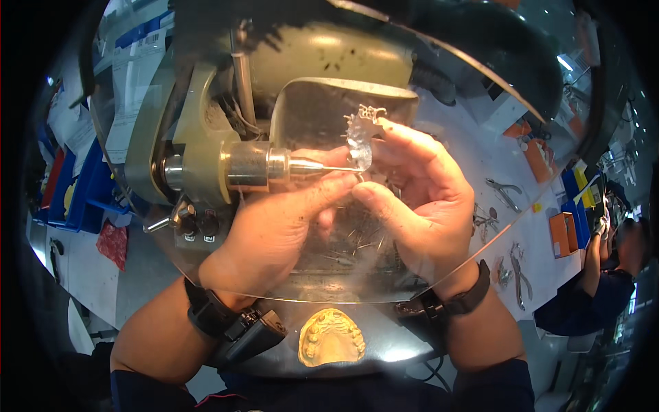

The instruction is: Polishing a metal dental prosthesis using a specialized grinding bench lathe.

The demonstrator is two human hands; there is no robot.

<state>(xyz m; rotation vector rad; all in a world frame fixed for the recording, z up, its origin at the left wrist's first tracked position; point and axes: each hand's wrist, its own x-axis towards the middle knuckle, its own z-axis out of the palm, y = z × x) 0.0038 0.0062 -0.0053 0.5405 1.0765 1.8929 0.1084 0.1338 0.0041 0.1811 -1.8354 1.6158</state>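
Note:
A silvery metal denture framework stands tilted up between my hands, a lattice of small loops at its upper end. Its lower end is at the tip of a thin rotary bur, seemingly touching it. The bur sits in the chuck of a bench grinder. My right hand pinches the framework from the right, index finger high and thumb low. From the left, my left hand closes on its lower end, thumb below the bur; some of its fingers are hidden behind the spindle.
A clear curved shield spans over my hands. Near me lies a yellowish dental cast. Pliers and other hand tools lie on the right, blue bins on the left. Another person works at far right.

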